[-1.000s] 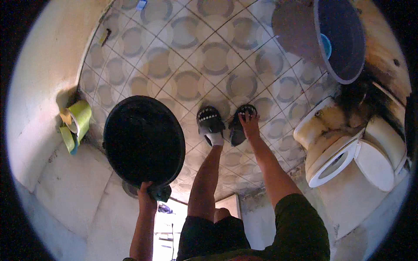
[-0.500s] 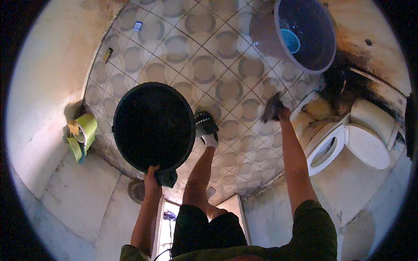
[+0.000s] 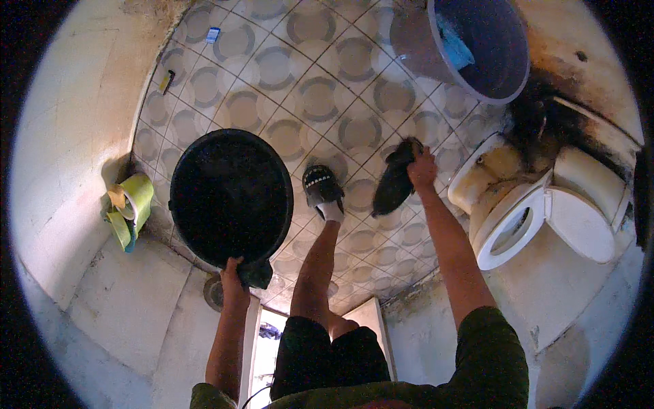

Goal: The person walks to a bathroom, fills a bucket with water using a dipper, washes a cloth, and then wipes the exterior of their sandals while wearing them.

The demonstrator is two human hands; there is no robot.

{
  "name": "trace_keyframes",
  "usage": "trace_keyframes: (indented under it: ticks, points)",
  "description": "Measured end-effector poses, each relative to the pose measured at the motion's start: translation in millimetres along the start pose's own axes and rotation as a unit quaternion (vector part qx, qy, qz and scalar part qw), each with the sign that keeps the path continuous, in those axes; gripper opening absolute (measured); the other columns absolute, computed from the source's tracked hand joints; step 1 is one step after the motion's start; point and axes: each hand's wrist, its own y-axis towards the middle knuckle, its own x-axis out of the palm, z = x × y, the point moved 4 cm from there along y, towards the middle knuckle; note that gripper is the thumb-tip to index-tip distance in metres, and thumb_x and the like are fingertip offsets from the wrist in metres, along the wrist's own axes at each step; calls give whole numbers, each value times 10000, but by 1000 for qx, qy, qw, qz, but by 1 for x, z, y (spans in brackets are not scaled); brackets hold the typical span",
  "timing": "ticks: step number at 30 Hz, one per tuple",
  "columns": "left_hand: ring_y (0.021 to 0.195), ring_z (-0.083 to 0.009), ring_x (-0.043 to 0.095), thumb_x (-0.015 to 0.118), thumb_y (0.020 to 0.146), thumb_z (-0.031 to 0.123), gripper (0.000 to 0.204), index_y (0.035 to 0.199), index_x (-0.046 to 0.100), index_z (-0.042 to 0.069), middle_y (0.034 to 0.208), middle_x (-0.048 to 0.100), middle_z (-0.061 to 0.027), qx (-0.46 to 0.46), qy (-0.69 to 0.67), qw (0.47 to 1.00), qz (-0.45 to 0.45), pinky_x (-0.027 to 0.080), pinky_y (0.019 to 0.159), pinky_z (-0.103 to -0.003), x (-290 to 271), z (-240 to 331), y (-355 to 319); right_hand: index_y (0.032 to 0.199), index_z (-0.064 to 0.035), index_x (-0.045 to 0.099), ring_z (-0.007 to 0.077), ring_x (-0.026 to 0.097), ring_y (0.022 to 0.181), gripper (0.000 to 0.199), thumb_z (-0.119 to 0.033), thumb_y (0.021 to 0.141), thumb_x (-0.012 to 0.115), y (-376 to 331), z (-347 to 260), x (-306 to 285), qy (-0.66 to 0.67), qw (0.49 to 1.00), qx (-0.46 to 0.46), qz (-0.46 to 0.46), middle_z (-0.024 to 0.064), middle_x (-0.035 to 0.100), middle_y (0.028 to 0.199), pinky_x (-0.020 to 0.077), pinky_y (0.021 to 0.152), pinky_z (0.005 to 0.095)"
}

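A big round black basin (image 3: pixel 231 194) is held over the tiled floor at the left. At its near rim my left hand (image 3: pixel 234 274) grips it, fingers closed. A dark green-black bunched thing (image 3: pixel 256 275), perhaps cloth, hangs from the rim beside that hand. To the right, my right hand (image 3: pixel 423 169) is closed on a long dark object (image 3: pixel 394 184) with one end pointed down and left. Its kind cannot be made out. My foot in a black slipper (image 3: pixel 321 185) stands between the basin and this object.
A large greyish-purple tub (image 3: pixel 487 51) with a light-blue item (image 3: pixel 455 46) inside stands at upper right. The white toilet (image 3: pixel 501 238) is at right. Green and yellow plastic things (image 3: pixel 133 204) lean by the left wall. A small brush (image 3: pixel 167 82) and a blue packet (image 3: pixel 213 34) lie on the floor.
My right hand has moved left and slightly inward, and the dark object, blurred before, now shows lengthwise. The basin has shifted slightly left. My view has tilted a little.
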Motion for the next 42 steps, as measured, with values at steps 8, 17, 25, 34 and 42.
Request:
trace_keyframes:
  ticks: [8, 17, 25, 34, 42]
  points:
    - [895, -193, 526, 632, 697, 153, 324, 954, 506, 1, 956, 534, -77, 21, 72, 991, 111, 439, 790, -294, 12, -2, -7, 1309, -192, 366, 300, 481, 1010, 552, -99, 788, 523, -27, -92, 83, -17, 988, -156, 4, 148, 461, 1170, 495, 743, 340]
    - [798, -177, 531, 623, 678, 119, 305, 929, 531, -27, 920, 548, -64, 58, 53, 995, 65, 429, 748, -289, 26, -15, -52, 1314, -102, 343, 229, 506, 971, 668, -481, 801, 543, -149, -211, -77, 767, 438, 198, -425, 98, 468, 1217, 436, 802, 359]
    - [779, -189, 549, 596, 720, 231, 289, 894, 551, 5, 888, 565, -67, 88, 76, 993, -20, 446, 725, -322, 26, 17, -147, 973, -24, 538, 196, 533, 782, 284, -115, 710, 591, -204, -241, -211, 677, 612, 156, -378, 62, 559, 835, 439, 663, 333]
    - [792, -202, 546, 497, 822, 406, 511, 914, 584, -88, 851, 596, -108, 49, 90, 995, -9, 412, 743, -297, -15, 43, -255, 931, -35, 525, 196, 539, 666, 279, -47, 653, 541, -291, -250, -389, 689, 669, 95, -264, 65, 542, 788, 455, 529, 325]
    - [933, -169, 513, 446, 894, 347, 384, 1023, 564, 6, 983, 574, -66, 284, 87, 936, 188, 385, 839, -303, -203, -76, -291, 765, -62, 528, 113, 498, 580, 130, -17, 645, 510, -328, -304, -534, 625, 714, 34, -312, 18, 526, 733, 368, 423, 216]
